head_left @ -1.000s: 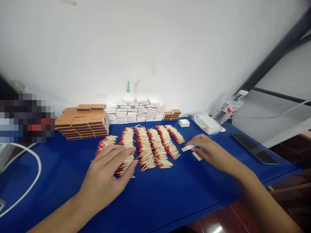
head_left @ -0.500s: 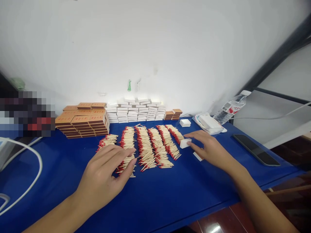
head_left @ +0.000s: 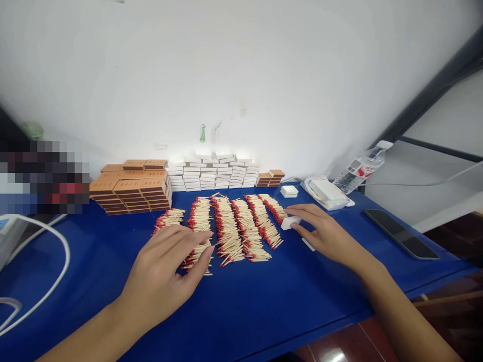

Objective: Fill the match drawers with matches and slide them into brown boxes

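Observation:
My right hand (head_left: 328,234) pinches a small white matchbox tray (head_left: 288,223) between thumb and fingertips, at the right end of the rows of matches. The tray stands on its edge, slightly tilted. Under that hand lies another flat white piece (head_left: 307,245), partly hidden. Red-tipped matches (head_left: 228,229) are spread in several rows across the blue table (head_left: 241,306). Over the left rows hovers my left hand (head_left: 164,269), thumb and fingers apart with nothing visible between them; it covers part of the matches.
Orange-brown matchboxes (head_left: 130,186) are stacked at the back left, beside stacked white trays (head_left: 207,176). A few more matchboxes (head_left: 269,178) and white trays (head_left: 289,191) stand right of these. Farther right are white packets (head_left: 327,192), a bottle (head_left: 360,168) and a phone (head_left: 400,234). A white cable (head_left: 64,251) curves at left.
The white tray in my right hand has tilted, and its right side is now raised. My left hand has hardly moved. The whole view has shifted slightly.

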A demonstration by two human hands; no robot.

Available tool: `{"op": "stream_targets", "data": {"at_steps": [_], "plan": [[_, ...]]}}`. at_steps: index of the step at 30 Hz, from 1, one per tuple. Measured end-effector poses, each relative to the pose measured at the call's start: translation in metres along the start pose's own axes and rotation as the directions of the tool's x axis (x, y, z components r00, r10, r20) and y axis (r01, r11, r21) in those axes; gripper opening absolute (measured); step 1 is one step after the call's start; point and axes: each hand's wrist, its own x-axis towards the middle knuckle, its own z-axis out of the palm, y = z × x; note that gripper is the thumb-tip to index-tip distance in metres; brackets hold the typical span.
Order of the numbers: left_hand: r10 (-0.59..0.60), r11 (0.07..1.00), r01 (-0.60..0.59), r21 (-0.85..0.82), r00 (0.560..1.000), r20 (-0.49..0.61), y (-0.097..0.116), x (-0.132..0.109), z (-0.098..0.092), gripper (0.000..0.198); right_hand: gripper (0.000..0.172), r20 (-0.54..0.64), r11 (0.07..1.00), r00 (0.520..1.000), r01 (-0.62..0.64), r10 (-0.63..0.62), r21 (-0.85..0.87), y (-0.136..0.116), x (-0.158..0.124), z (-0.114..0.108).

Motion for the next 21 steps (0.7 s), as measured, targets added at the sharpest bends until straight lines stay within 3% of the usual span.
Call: {"op": "stream_targets", "data": {"at_steps": [6, 10, 14, 21], "plan": [[0.0, 1.0, 0.0, 0.01, 1.0, -0.002, -0.002, 0.0, 0.001, 0.023, 0.028, -0.066, 1.0, 0.998, -0.015, 0.015, -0.003, 0.002, 0.006, 0.002], [0.001, 1.0, -0.001, 0.003, 1.0, 0.002, -0.002, -0.001, 0.0, 0.022, 0.029, 0.027, 0.998, 0.998, -0.055, 0.054, 0.039, -0.005, 0.001, 0.0], [-0.001, 1.0, 0.001, -0.002, 1.0, 0.01, -0.001, -0.001, 0.0, 0.022, 0.041, 0.154, 0.987, 0.981, -0.13, 0.114, 0.098, -0.011, -0.007, -0.005], [0.017, 1.0, -0.017, -0.006, 1.0, 0.004, 0.0, 0.001, 0.0, 0.02, 0.037, 0.146, 0.998, 0.989, -0.037, 0.029, 0.052, 0.002, -0.002, -0.006]]}}
